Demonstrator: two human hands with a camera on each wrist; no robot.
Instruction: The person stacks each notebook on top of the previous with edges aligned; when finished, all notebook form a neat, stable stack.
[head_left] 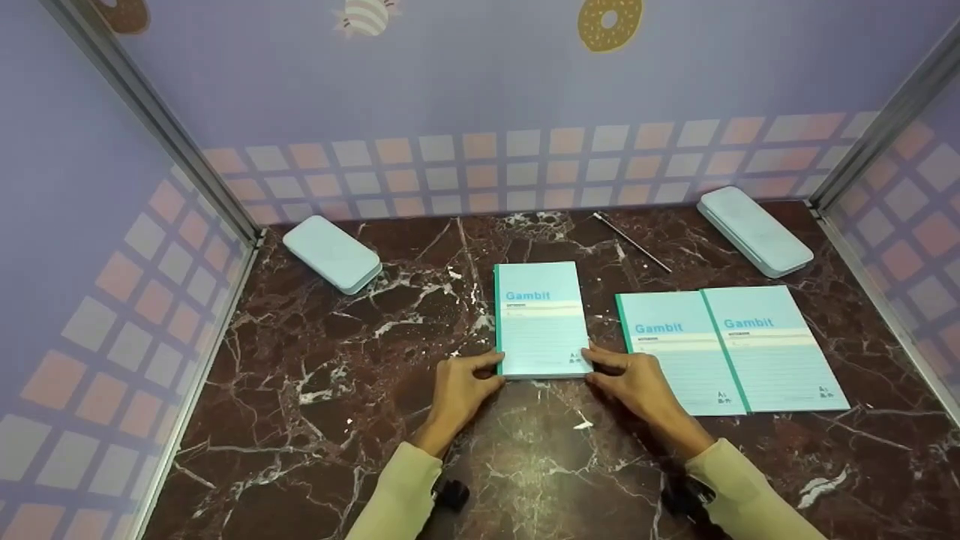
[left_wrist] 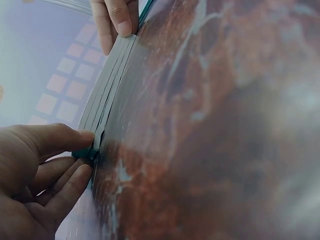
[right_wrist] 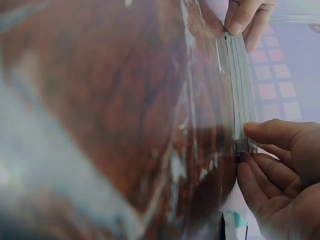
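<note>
A neat stack of several Gambit notebooks (head_left: 538,322), pale blue-green with a green spine, lies on the table in front of me. At its lower left corner, my left hand (head_left: 463,386) holds the spine side with thumb and fingers. My right hand (head_left: 634,379) holds the opposite lower corner the same way. Both wrist views show the layered page edges (left_wrist: 111,82) of the stack between the two hands. Right of the stack lie two more Gambit notebooks, the left one (head_left: 679,360) partly behind my right hand and overlapped at its edge by the right one (head_left: 780,356).
A pale pencil case (head_left: 332,253) lies at the back left, another (head_left: 754,231) at the back right. Between them, a thin dark pencil (head_left: 634,242) rests slantwise behind the notebooks. Tiled-pattern walls (head_left: 480,169) enclose the brown marbled table (head_left: 360,420) at the back and sides.
</note>
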